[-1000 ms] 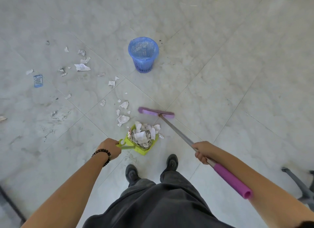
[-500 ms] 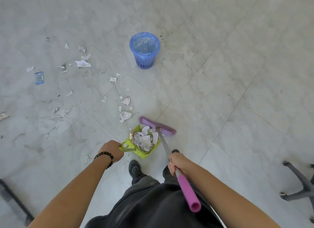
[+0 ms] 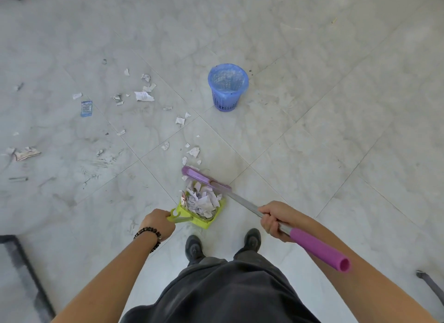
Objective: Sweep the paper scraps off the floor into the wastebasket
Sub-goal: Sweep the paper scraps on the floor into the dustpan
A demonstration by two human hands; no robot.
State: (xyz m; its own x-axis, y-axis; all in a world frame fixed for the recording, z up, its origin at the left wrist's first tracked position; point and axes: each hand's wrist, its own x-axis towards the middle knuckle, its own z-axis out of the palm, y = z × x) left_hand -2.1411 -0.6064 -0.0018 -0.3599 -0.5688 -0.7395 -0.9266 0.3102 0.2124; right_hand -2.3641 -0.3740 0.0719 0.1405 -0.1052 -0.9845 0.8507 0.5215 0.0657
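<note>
A lime-green dustpan [image 3: 217, 213] heaped with paper scraps [image 3: 201, 200] rests on the floor just ahead of my shoes. My left hand [image 3: 157, 223] grips its handle. My right hand [image 3: 276, 218] is closed around the metal shaft of a purple broom [image 3: 204, 178], whose head sits at the dustpan's far mouth. Loose paper scraps [image 3: 193, 152] lie beyond the broom head, and more scraps [image 3: 144, 96] trail off to the far left. The blue mesh wastebasket [image 3: 227, 88] stands upright further ahead, apart from the broom.
A blue packet [image 3: 86, 108] and a crumpled paper [image 3: 26, 153] lie on the left floor. A dark frame [image 3: 21, 262] runs along the lower left. A grey chair leg [image 3: 430, 283] pokes in at the lower right. My shoes [image 3: 193, 249] stand behind the dustpan.
The broom head swung in against the dustpan's mouth. My right hand drew back toward my body, then moved out to the right again. The dustpan and my left hand stayed put.
</note>
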